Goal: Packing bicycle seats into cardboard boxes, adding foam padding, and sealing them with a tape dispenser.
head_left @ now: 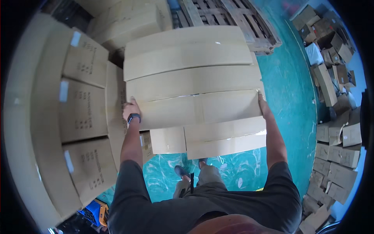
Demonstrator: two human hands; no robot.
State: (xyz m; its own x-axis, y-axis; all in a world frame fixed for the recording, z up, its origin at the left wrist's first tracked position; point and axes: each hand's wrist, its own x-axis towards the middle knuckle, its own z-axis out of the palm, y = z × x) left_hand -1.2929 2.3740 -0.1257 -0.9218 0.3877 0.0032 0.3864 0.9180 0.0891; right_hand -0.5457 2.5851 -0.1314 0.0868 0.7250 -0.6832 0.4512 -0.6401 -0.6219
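Both my arms reach forward to a large taped cardboard box [198,109] on a stack. My left hand [131,110], with a dark watch at its wrist, presses against the box's left end, thumb on top. At the opposite end my right hand [263,105] grips the side, its fingers mostly hidden behind the edge. Directly beyond lies another closed carton [187,50]. Lower and closer to me, a small-faced carton [167,140] sits beside a wider carton [226,136], both partly covered by the held box.
A tall stack of printed cartons [83,111] rises close on my left. Wooden pallets [233,19] lie at the far side. Along the right wall is a heap of loose and opened boxes [331,132]. Green floor [288,85] runs between. A blue and orange object [95,212] stands at lower left.
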